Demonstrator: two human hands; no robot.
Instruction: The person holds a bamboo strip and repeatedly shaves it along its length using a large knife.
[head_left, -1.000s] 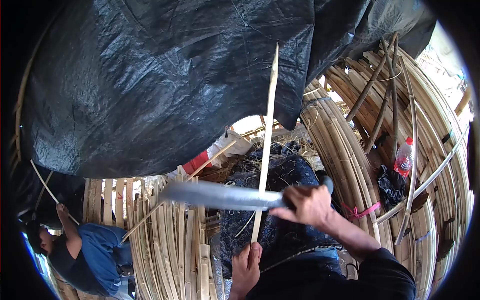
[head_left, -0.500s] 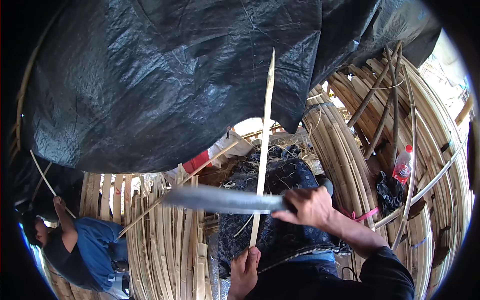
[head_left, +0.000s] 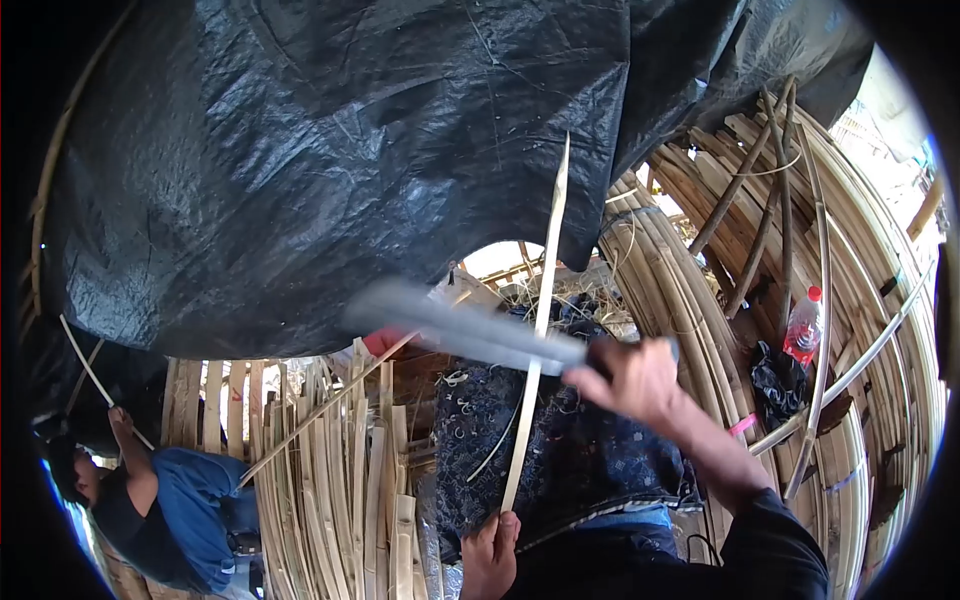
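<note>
A pale bamboo strip [head_left: 543, 300] with a pointed far tip stands lengthwise in front of me, tilted slightly right. Its lower end is pinched in my left hand [head_left: 490, 558], thumb on top. My right hand [head_left: 637, 380] is closed round the dark handle of a machete [head_left: 480, 333]. The blade points left and lies across the strip at about mid-length; it is blurred, and I cannot tell whether it cuts in. Beneath them a dark patterned cloth [head_left: 590, 455] covers my lap, with thin shavings scattered over it.
Bundled bamboo slats stand at left [head_left: 340, 480] and right [head_left: 690, 310]. A black tarp [head_left: 350, 170] hangs ahead. A red-capped bottle [head_left: 804, 328] rests beside a black plastic bag [head_left: 778, 385] at right. At far left another person [head_left: 170, 500] holds a thin stick.
My right hand and the machete have moved up along the strip, away from my left hand, and the blade's tip has swung upward. The strip's tip has shifted right and lower.
</note>
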